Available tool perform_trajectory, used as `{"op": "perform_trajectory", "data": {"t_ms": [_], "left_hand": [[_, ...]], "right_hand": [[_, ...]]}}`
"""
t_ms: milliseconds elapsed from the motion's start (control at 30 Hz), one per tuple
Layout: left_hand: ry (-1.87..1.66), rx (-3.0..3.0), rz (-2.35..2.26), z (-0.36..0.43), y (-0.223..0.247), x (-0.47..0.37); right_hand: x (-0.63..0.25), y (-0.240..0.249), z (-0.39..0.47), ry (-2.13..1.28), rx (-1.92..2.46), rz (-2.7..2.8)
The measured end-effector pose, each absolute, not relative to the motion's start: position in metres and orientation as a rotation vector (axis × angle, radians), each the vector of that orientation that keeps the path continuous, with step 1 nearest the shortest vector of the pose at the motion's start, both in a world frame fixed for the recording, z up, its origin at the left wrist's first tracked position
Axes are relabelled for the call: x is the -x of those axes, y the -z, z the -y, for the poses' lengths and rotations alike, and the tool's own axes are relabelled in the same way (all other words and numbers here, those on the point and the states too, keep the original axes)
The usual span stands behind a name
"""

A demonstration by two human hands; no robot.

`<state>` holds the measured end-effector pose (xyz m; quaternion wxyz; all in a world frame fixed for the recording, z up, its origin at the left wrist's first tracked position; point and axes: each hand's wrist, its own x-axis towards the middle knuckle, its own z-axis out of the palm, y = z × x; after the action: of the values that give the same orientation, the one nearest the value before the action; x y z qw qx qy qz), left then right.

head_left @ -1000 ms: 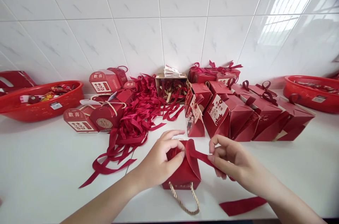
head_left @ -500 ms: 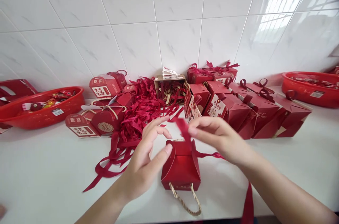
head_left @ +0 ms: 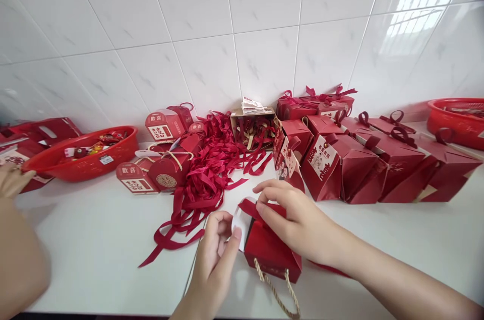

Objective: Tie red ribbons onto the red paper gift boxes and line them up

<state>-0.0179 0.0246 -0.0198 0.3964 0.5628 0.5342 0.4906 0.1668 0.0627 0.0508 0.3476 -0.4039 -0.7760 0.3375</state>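
A small red gift box with a twisted cream rope handle stands near the table's front edge, turned slightly. My left hand pinches the box's left flap, whose white inner face shows. Over the top of the box lies my right hand, thumb and fingers closed on a red ribbon. Part of that ribbon trails out below my right wrist. The box's far side is hidden by my right hand.
A loose ribbon heap lies behind my left hand. Filled red boxes stand right; rope-handled boxes stand left. Red baskets sit at both sides. Another person's hand reaches in at far left.
My left hand has moved onto the flap, which now stands out with its white side showing. My right hand has lowered the ribbon onto the box. Another person's arm has entered at left.
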Motion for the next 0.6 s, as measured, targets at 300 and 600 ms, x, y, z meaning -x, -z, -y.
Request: {"op": "perform_trajectory", "data": {"t_ms": [300, 600], "left_hand": [[-1.334, -1.229, -1.327, -0.021, 0.018, 0.008], [-1.374, -1.224, -1.329, -0.021, 0.021, 0.007]], "right_hand": [[-0.161, -0.026, -0.071, -0.958, 1.175, 2.017], [-0.161, -0.026, -0.071, -1.001, 1.207, 2.027]]}}
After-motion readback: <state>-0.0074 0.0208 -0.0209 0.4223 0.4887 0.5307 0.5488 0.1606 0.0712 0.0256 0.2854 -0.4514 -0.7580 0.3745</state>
